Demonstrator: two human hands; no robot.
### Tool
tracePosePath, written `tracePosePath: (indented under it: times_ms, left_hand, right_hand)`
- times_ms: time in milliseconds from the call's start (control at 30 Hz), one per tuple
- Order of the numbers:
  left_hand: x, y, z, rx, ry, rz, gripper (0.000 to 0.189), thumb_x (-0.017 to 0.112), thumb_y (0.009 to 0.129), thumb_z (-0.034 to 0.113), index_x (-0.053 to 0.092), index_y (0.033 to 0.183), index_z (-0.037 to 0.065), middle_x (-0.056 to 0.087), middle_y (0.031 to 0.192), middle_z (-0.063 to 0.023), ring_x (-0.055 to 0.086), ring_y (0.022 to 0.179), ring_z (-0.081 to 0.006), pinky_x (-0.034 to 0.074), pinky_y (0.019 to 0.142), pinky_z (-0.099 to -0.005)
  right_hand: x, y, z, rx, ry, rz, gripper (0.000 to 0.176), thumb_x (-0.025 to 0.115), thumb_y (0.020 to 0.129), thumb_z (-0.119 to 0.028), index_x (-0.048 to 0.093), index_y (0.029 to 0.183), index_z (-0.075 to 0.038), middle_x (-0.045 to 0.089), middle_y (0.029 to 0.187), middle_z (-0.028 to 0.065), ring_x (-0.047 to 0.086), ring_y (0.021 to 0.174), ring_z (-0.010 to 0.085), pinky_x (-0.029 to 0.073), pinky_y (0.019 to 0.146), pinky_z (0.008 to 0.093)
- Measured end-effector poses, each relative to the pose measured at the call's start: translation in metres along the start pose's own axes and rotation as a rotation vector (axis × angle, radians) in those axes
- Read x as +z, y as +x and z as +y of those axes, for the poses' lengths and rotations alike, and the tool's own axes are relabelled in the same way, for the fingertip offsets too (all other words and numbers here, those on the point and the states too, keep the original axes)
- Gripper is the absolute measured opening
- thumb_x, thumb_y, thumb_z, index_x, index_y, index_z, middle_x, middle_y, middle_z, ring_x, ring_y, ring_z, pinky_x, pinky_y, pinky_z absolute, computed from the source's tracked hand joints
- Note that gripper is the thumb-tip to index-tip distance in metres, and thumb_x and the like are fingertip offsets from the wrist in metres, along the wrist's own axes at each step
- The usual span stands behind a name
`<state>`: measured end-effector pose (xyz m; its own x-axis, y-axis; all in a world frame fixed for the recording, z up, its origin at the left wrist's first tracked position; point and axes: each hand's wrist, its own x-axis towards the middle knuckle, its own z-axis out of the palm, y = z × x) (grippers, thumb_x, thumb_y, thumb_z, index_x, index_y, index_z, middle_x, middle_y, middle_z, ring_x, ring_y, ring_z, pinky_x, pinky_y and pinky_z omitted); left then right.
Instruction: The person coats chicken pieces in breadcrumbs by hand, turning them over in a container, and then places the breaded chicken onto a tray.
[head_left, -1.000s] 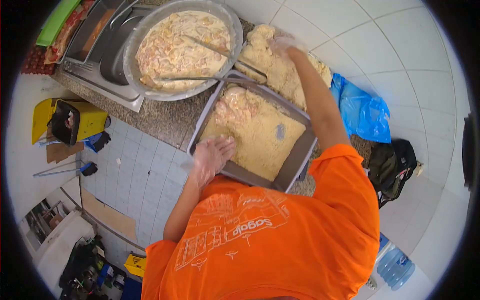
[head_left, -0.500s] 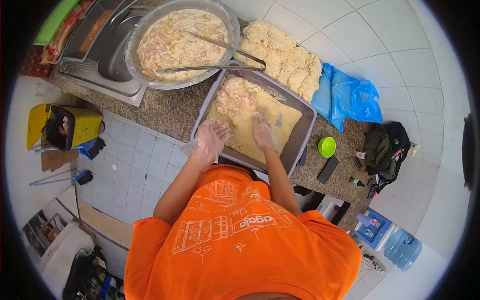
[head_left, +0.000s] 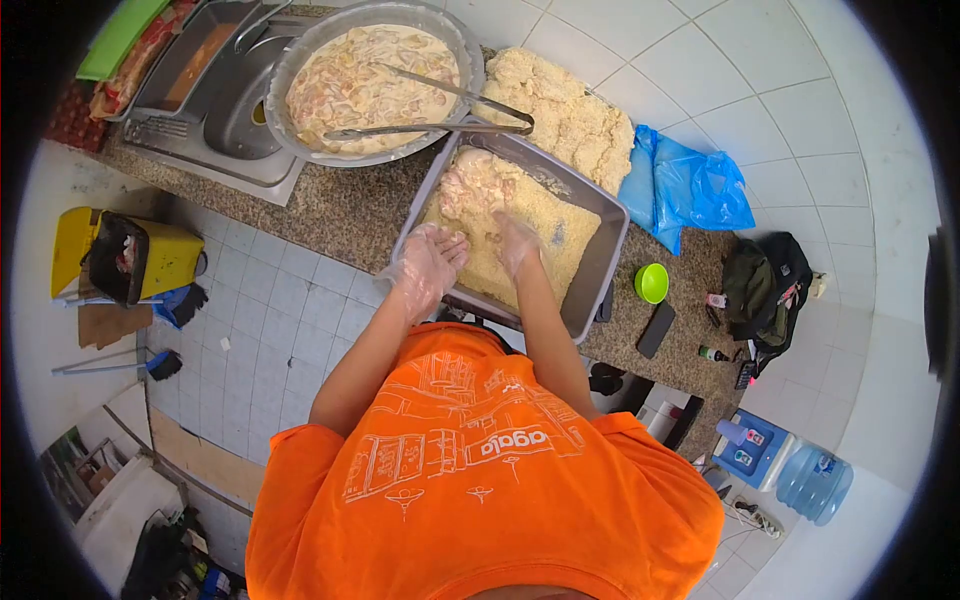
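Observation:
A grey-purple plastic tub holds a layer of pale breadcrumbs. Pieces of raw meat, apparently chicken, lie at its far left corner, partly dusted with crumbs. My left hand, in a clear plastic glove, is over the tub's near left side, palm turned inward, fingers stretched and nothing in them. My right hand, also gloved, reaches into the crumbs beside the meat. Its fingers are extended, their tips at the crumbs near the meat's edge and partly hard to see.
Metal tongs rest across a big bowl of meat in creamy batter. Breaded pieces are heaped behind the tub, next to blue plastic bags. A green cup and a phone are at right; a sink is at left.
My right hand has moved a little left, closer to the meat pieces. My left hand has shifted slightly, still with its fingers stretched. The whole view has tilted a little.

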<state>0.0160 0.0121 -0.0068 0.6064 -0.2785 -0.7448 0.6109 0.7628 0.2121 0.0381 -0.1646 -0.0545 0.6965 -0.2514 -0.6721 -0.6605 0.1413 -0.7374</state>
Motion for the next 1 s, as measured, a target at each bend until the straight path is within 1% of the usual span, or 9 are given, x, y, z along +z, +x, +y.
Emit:
tracePosePath:
  times_ms: [67, 133, 167, 233, 367, 567, 767, 933, 1000]
  left_hand:
    - [-0.004, 0.001, 0.000, -0.003, 0.008, -0.017, 0.042, 0.033, 0.095, 0.031, 0.040, 0.114, -0.005, 0.040, 0.127, -0.0264, 0.040, 0.122, -0.0385, 0.031, 0.105, -0.0470]
    - [-0.007, 0.006, -0.001, -0.002, 0.008, -0.037, 0.040, 0.033, 0.096, 0.031, 0.040, 0.112, -0.005, 0.040, 0.127, -0.0264, 0.040, 0.122, -0.0384, 0.030, 0.106, -0.0470]
    - [-0.009, 0.009, -0.002, -0.010, -0.014, -0.048, 0.036, 0.038, 0.092, 0.032, 0.041, 0.106, -0.002, 0.043, 0.121, -0.0231, 0.041, 0.119, -0.0371, 0.031, 0.104, -0.0470]
    - [-0.007, 0.004, -0.001, -0.019, -0.035, -0.057, 0.033, 0.042, 0.089, 0.032, 0.043, 0.100, 0.001, 0.046, 0.114, -0.0199, 0.043, 0.115, -0.0358, 0.031, 0.103, -0.0471]
    - [-0.007, 0.006, -0.003, -0.002, -0.014, -0.037, 0.039, 0.041, 0.091, 0.033, 0.041, 0.108, -0.003, 0.045, 0.119, -0.0215, 0.042, 0.119, -0.0372, 0.029, 0.105, -0.0474]
    - [0.001, -0.007, 0.002, 0.017, 0.008, -0.046, 0.053, 0.033, 0.095, 0.032, 0.032, 0.128, -0.009, 0.038, 0.131, -0.0262, 0.037, 0.126, -0.0380, 0.028, 0.108, -0.0459]
    - [0.000, -0.003, 0.000, 0.033, 0.020, -0.018, 0.053, 0.036, 0.093, 0.033, 0.033, 0.126, -0.009, 0.038, 0.130, -0.0254, 0.038, 0.125, -0.0376, 0.030, 0.106, -0.0450]
    - [-0.005, 0.009, 0.002, 0.056, 0.046, 0.067, 0.048, 0.039, 0.092, 0.033, 0.038, 0.120, -0.006, 0.040, 0.126, -0.0241, 0.041, 0.120, -0.0365, 0.031, 0.104, -0.0442]
    - [-0.004, 0.010, 0.003, 0.060, 0.067, 0.093, 0.043, 0.040, 0.092, 0.033, 0.041, 0.114, -0.005, 0.041, 0.124, -0.0235, 0.042, 0.118, -0.0356, 0.032, 0.103, -0.0438]
  right_hand:
    - [-0.001, 0.013, 0.012, -0.014, -0.159, -0.042, 0.038, 0.061, 0.085, -0.027, 0.058, 0.113, -0.001, 0.059, 0.107, 0.0158, 0.055, 0.102, 0.0226, 0.044, 0.078, 0.0311]
    - [-0.008, 0.063, 0.060, -0.140, -0.409, 0.114, 0.032, 0.063, 0.084, -0.022, 0.062, 0.110, -0.003, 0.064, 0.092, 0.0052, 0.055, 0.076, 0.0164, 0.043, 0.065, 0.0321]
    - [-0.006, 0.065, 0.065, -0.143, -0.412, 0.113, 0.032, 0.063, 0.084, -0.022, 0.062, 0.110, -0.003, 0.064, 0.092, 0.0052, 0.055, 0.076, 0.0164, 0.043, 0.065, 0.0321]
    - [-0.001, 0.065, 0.079, -0.260, -0.963, 0.218, 0.031, 0.061, 0.080, -0.028, 0.065, 0.098, -0.003, 0.064, 0.088, 0.0137, 0.061, 0.086, 0.0253, 0.045, 0.077, 0.0329]
    - [-0.012, 0.062, 0.063, -0.301, -0.765, 0.147, 0.033, 0.063, 0.075, -0.029, 0.066, 0.097, -0.004, 0.066, 0.079, 0.0116, 0.064, 0.077, 0.0282, 0.047, 0.074, 0.0362]
    - [-0.008, -0.043, -0.054, -0.269, -0.755, 0.240, 0.035, 0.065, 0.071, -0.024, 0.065, 0.100, -0.004, 0.065, 0.080, 0.0156, 0.064, 0.076, 0.0268, 0.048, 0.072, 0.0365]
    - [-0.021, -0.107, -0.120, -0.286, -0.931, 0.085, 0.035, 0.062, 0.073, -0.026, 0.065, 0.100, -0.004, 0.066, 0.083, 0.0187, 0.064, 0.076, 0.0314, 0.049, 0.073, 0.0380]
    - [-0.032, -0.152, -0.163, -0.333, -1.424, -0.274, 0.038, 0.060, 0.075, -0.028, 0.065, 0.107, -0.008, 0.060, 0.115, 0.0170, 0.057, 0.102, 0.0308, 0.045, 0.088, 0.0344]
    - [-0.068, -0.103, -0.127, -0.417, -1.433, -0.265, 0.040, 0.060, 0.075, -0.030, 0.064, 0.109, -0.009, 0.056, 0.121, 0.0172, 0.054, 0.108, 0.0304, 0.043, 0.092, 0.0346]
